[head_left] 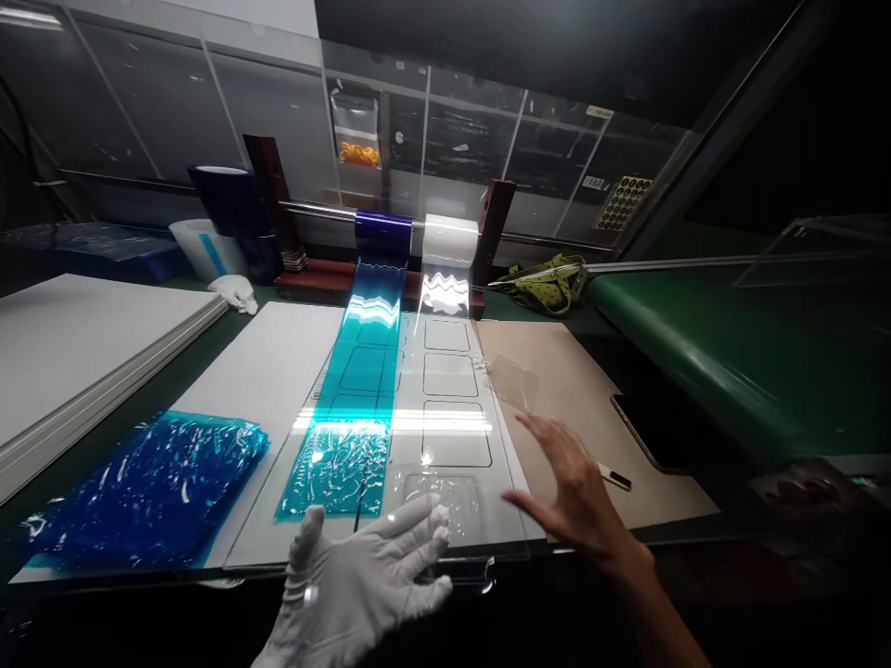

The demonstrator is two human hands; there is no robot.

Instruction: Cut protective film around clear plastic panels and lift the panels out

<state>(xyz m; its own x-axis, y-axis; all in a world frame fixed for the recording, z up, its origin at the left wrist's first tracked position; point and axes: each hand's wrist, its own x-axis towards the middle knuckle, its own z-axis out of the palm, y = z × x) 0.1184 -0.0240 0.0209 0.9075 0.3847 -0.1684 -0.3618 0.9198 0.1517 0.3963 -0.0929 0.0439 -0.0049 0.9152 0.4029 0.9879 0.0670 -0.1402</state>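
Observation:
My left hand point(368, 575), in a white glove, is open with its fingers spread at the front edge of the glass board. Its fingertips reach a clear rounded-corner plate point(452, 506) at the near end of a clear film strip; whether they touch it I cannot tell. To the right, my bare right hand point(571, 482) is open above the board's right side, fingers apart. Past its fingertips lies a second clear plate point(513, 382) on brown board. A blue film strip point(355, 399) runs from the blue film roll point(383, 236) beside the clear film roll point(451, 239).
At the left lie a crumpled pile of blue film point(149, 487) and a stack of white sheets point(90, 353). A phone point(654, 431) and a small blade-like tool point(616, 477) rest at the right, near a green conveyor belt point(703, 343). A yellow-green cloth point(547, 285) lies behind.

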